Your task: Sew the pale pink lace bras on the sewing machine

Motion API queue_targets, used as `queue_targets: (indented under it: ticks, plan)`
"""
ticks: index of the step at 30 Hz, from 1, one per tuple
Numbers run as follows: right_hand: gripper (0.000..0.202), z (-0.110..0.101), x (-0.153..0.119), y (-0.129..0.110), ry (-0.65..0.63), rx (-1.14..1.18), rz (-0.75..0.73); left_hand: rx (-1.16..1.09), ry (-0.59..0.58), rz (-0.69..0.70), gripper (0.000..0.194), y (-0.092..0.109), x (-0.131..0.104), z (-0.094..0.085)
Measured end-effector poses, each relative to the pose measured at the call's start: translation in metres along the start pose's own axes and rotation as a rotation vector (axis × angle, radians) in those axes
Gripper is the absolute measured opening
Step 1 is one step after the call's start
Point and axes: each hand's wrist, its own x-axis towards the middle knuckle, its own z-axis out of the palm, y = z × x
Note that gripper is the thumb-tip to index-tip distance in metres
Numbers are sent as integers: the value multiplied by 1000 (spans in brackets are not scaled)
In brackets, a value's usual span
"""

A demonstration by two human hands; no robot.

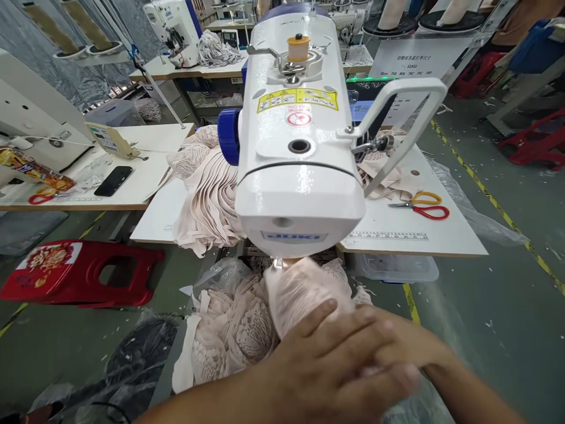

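A pale pink lace bra cup hangs from under the needle area of a white sewing machine. My left hand reaches in from the lower left, its back towards me. Its fingers are stretched and apart, lying over the lower part of the cup, and slightly blurred. Behind and partly below it is my right hand, coming from the right; its fingers are mostly hidden by the left hand. Just left of the hands, more lace bra cups lie in a heap under the machine.
Pink fabric pieces are stacked on the table left of the machine. Red and yellow-handled scissors lie on the right tabletop. A phone rests on the neighbouring table. A red stool stands at left, a clear plastic box below right.
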Motion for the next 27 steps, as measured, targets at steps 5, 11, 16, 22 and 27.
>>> queue_targets:
  ticks: [5,11,16,22,27]
  plan:
    - [26,-1,15,-26,-134,-198,-58,-123,-409,-550,30,-30,-11,-5]
    - [37,-21,55,-5,239,-371,-34,-283,-117,-961,33,-80,-9,-35]
    - [36,-29,77,5,292,-238,67,-200,40,-949,26,-107,-7,-36]
    - [33,-38,87,11,319,-114,88,-215,93,-863,27,-118,-2,-39]
    - [33,-42,91,12,313,-99,70,-170,104,-837,35,-121,4,-40]
